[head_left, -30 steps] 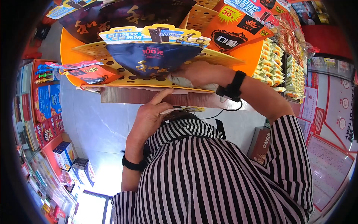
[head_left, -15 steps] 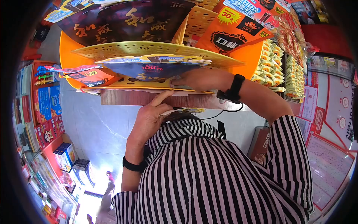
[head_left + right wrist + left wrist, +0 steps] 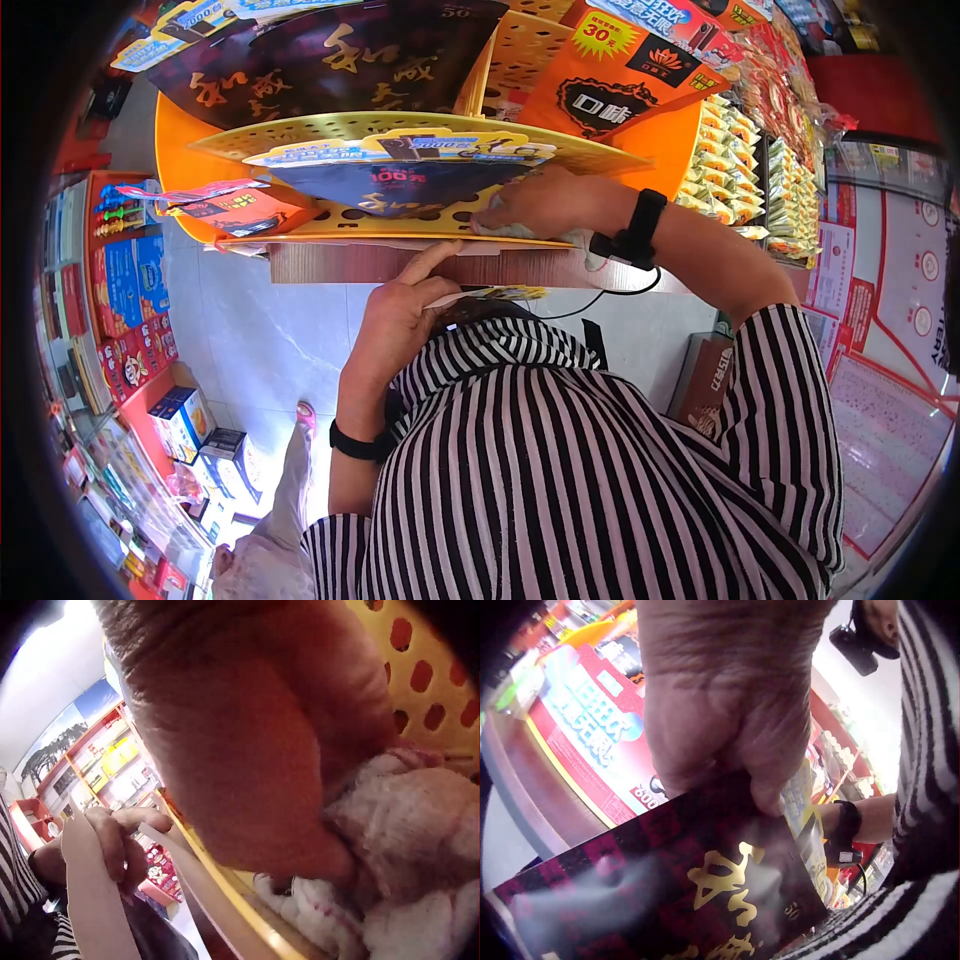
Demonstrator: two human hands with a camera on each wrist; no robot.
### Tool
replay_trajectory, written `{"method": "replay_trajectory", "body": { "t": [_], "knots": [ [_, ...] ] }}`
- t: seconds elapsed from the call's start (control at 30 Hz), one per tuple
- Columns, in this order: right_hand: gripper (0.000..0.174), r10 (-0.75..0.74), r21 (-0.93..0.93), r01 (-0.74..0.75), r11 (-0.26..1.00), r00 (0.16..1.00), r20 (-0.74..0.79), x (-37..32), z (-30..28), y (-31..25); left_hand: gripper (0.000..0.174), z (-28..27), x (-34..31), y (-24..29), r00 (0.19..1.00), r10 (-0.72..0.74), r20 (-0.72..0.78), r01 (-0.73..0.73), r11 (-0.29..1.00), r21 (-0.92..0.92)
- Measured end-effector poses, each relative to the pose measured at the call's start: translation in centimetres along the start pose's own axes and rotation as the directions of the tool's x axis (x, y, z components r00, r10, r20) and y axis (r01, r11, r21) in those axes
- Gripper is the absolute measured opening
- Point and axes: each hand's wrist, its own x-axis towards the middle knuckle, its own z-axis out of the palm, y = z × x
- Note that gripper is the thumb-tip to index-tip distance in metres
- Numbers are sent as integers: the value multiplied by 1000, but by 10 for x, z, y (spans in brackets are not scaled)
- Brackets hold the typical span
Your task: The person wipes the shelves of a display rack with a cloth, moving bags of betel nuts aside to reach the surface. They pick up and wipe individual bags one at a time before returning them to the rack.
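Observation:
My right hand [image 3: 550, 203] reaches into the front compartment of a yellow-orange display rack [image 3: 172, 140]. It grips a crumpled white cloth [image 3: 409, 825], bunched under the fingers close to the rack's perforated panel [image 3: 435, 682]. Just left of that hand, a navy bag [image 3: 345, 190] with a blue-and-yellow header card leans in the same compartment. In front of the rack, my left hand [image 3: 390, 325] pinches the top edge of a dark maroon bag [image 3: 667, 877] with gold characters. Its index finger extends toward the rack's front rim. From the head view this bag shows mostly edge-on, against the striped shirt.
Behind the divider stand large dark bags [image 3: 330, 60] and an orange bag [image 3: 620, 85]. A small red-orange bag [image 3: 240, 207] sits at the rack's left end. Small yellow packets [image 3: 722, 165] fill the right side. Someone's leg [image 3: 285, 480] shows on the floor at lower left.
The navy bag has tilted from facing up at the camera to a flatter, foreshortened lean. My right hand has shifted slightly rightward with the cloth. Another person's leg has appeared at lower left.

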Motion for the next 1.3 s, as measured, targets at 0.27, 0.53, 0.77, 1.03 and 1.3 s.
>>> {"method": "replay_trajectory", "body": {
  "t": [0.27,0.53,0.77,1.03,1.3],
  "knots": [
    [44,-82,-65,64,996,938,-338,2,23,12,10,-1,1,-2,999,34,-3,-34,999,40],
    [39,112,9,-111,994,986,-125,-28,-18,-16,11,0,0,-4,1000,25,8,-25,998,56],
    [36,127,79,-125,989,992,-24,-32,-19,-11,11,0,-2,-1,999,40,-25,-38,998,49],
    [33,93,141,-24,990,858,-505,21,43,33,10,1,-2,-3,999,41,-36,-40,999,17],
    [38,79,11,-81,997,906,-415,14,55,40,8,2,-1,-2,999,34,-39,-34,999,2]
  ]
}}
